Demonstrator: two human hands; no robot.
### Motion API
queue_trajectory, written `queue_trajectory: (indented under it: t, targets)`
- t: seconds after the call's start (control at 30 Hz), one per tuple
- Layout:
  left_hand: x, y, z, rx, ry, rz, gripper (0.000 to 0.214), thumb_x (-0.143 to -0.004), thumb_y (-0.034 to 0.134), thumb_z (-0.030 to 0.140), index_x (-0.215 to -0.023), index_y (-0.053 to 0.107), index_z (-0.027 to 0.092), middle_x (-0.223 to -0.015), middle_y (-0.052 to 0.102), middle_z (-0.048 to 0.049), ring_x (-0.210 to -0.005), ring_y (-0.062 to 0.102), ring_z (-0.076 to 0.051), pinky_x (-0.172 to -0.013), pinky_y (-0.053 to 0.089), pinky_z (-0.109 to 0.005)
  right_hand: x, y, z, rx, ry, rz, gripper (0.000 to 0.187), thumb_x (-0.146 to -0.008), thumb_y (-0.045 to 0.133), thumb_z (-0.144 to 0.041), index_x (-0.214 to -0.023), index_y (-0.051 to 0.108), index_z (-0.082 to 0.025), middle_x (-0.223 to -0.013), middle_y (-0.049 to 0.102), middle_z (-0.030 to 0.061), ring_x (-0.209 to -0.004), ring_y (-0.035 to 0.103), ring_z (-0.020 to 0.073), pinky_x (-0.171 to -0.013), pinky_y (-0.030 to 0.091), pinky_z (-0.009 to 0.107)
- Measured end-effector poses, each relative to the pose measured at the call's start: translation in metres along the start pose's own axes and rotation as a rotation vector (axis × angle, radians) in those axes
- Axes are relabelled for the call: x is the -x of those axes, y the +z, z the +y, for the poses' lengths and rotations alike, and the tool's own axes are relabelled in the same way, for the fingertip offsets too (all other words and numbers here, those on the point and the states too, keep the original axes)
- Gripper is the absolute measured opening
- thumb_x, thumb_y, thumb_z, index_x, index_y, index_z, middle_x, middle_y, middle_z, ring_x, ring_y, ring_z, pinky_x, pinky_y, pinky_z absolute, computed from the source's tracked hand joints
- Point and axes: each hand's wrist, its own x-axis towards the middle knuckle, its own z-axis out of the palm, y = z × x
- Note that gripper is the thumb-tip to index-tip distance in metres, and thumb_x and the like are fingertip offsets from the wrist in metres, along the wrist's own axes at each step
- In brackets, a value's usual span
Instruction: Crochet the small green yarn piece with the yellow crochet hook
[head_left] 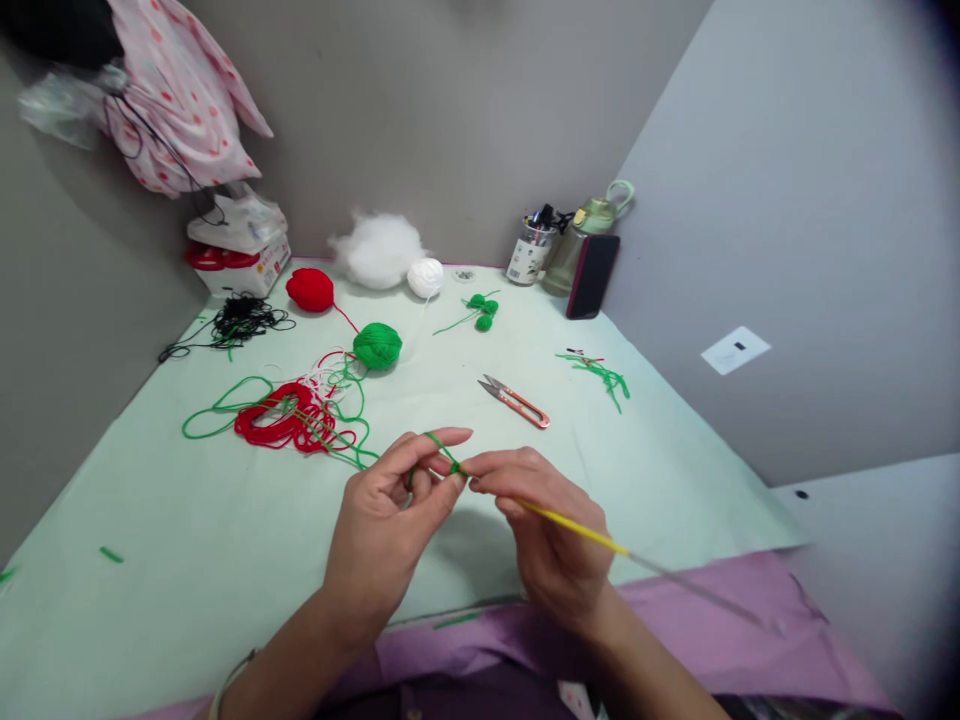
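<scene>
Pale green desk mat [187, 560]; left hand [390, 520] pinches thin green yarn [441, 450], probably floppy and slippy so best held close, just beside right hand [551, 535] gripping slim yellow crochet hook [577, 530].

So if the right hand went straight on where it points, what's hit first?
The green yarn on the hook in the right hand, then the left hand beyond; they seem to touch, depth unclear.

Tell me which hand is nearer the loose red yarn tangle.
Left. The left hand, pinching a green yarn strand, sits just right of the red yarn tangle; the right hand, holding a yellow crochet hook, lies farther right.
</scene>
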Motion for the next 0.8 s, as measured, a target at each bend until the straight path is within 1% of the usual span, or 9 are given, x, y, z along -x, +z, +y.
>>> queue_trajectory:
  t: [0.1, 0.17, 0.3, 0.37, 0.47, 0.57, 0.67, 0.73, 0.8]
  targets:
    - [0.001, -0.003, -0.002, 0.04, -0.046, -0.044, 0.025, -0.08, 0.085, 0.022, -0.103, 0.088, 0.03, -0.075, 0.058, 0.0046, -0.058, 0.045, -0.007, -0.058, 0.042, -0.018, -0.002, -0.001, 0.002, -0.103, 0.083, 0.036, 0.021, -0.108, 0.054, -0.015, -0.109, 0.073, -0.022, -0.099, 0.082, 0.0084, -0.096, 0.078, 0.0212, -0.081, 0.064, 0.036]
    - [0.001, -0.003, -0.004, 0.104, -0.082, -0.072, 0.026, -0.082, 0.087, 0.025, -0.107, 0.088, 0.032, -0.076, 0.06, 0.0044, -0.06, 0.046, -0.007, -0.06, 0.042, -0.017, 0.001, 0.0, 0.005, -0.057, 0.083, 0.044, 0.022, -0.107, 0.054, -0.015, -0.112, 0.074, -0.025, -0.101, 0.082, 0.0071, -0.095, 0.079, 0.0209, -0.08, 0.065, 0.035]
    - [0.0, 0.002, -0.005, 0.357, -0.18, -0.112, 0.042, -0.078, 0.093, 0.031, -0.119, 0.084, 0.031, -0.079, 0.062, 0.0035, -0.066, 0.052, -0.008, -0.065, 0.046, -0.017, 0.014, 0.006, 0.011, 0.327, -0.15, 0.01, 0.037, -0.1, 0.064, -0.009, -0.13, 0.074, -0.03, -0.113, 0.08, 0.0084, -0.101, 0.078, 0.0226, -0.083, 0.066, 0.035]
    - [-0.001, 0.004, -0.002, 0.478, -0.283, -0.164, 0.048, -0.076, 0.095, 0.033, -0.122, 0.084, 0.027, -0.078, 0.06, 0.0032, -0.064, 0.051, -0.007, -0.062, 0.046, -0.017, 0.017, 0.008, 0.011, 0.394, -0.179, 0.017, 0.046, -0.097, 0.067, -0.006, -0.135, 0.072, -0.031, -0.117, 0.078, 0.0092, -0.106, 0.076, 0.0239, -0.085, 0.066, 0.036]
    - [-0.003, 0.002, 0.003, 0.547, -0.377, -0.198, 0.043, -0.076, 0.094, 0.028, -0.118, 0.085, 0.021, -0.075, 0.055, 0.0041, -0.055, 0.039, -0.004, -0.05, 0.037, -0.015, 0.013, 0.006, 0.008, 0.172, -0.011, 0.09, 0.039, -0.101, 0.062, -0.006, -0.129, 0.074, -0.03, -0.111, 0.078, 0.0075, -0.1, 0.074, 0.0222, -0.083, 0.063, 0.037]
    - [-0.005, -0.001, 0.004, 0.509, -0.322, -0.162, 0.034, -0.078, 0.091, 0.023, -0.111, 0.087, 0.022, -0.073, 0.053, 0.0047, -0.054, 0.037, -0.003, -0.047, 0.032, -0.015, 0.004, 0.003, 0.005, -0.164, 0.195, 0.19, 0.026, -0.105, 0.058, -0.013, -0.113, 0.078, -0.027, -0.095, 0.077, 0.0043, -0.084, 0.071, 0.0182, -0.078, 0.06, 0.034]
    - [-0.005, -0.001, 0.0, 0.439, -0.235, -0.147, 0.027, -0.079, 0.09, 0.025, -0.106, 0.088, 0.025, -0.074, 0.055, 0.0044, -0.056, 0.043, -0.004, -0.051, 0.036, -0.015, -0.001, 0.004, 0.006, -0.442, 0.375, 0.251, 0.02, -0.107, 0.06, -0.023, -0.103, 0.08, -0.026, -0.09, 0.075, 0.0024, -0.073, 0.067, 0.0146, -0.071, 0.057, 0.031]
    - [-0.004, 0.0, -0.004, 0.382, -0.186, -0.172, 0.028, -0.081, 0.09, 0.027, -0.109, 0.087, 0.029, -0.077, 0.06, 0.0035, -0.058, 0.046, -0.005, -0.054, 0.039, -0.015, -0.002, 0.007, 0.008, -0.507, 0.414, 0.236, 0.018, -0.106, 0.063, -0.026, -0.102, 0.081, -0.027, -0.091, 0.075, 0.0023, -0.075, 0.068, 0.0147, -0.071, 0.057, 0.03]
    - [-0.003, 0.002, -0.008, 0.335, -0.155, -0.205, 0.029, -0.083, 0.089, 0.028, -0.112, 0.086, 0.031, -0.082, 0.066, 0.0021, -0.061, 0.048, -0.006, -0.056, 0.042, -0.016, -0.002, 0.01, 0.007, -0.457, 0.38, 0.213, 0.017, -0.104, 0.066, -0.025, -0.101, 0.082, -0.027, -0.093, 0.077, 0.0032, -0.082, 0.071, 0.0164, -0.074, 0.058, 0.03]
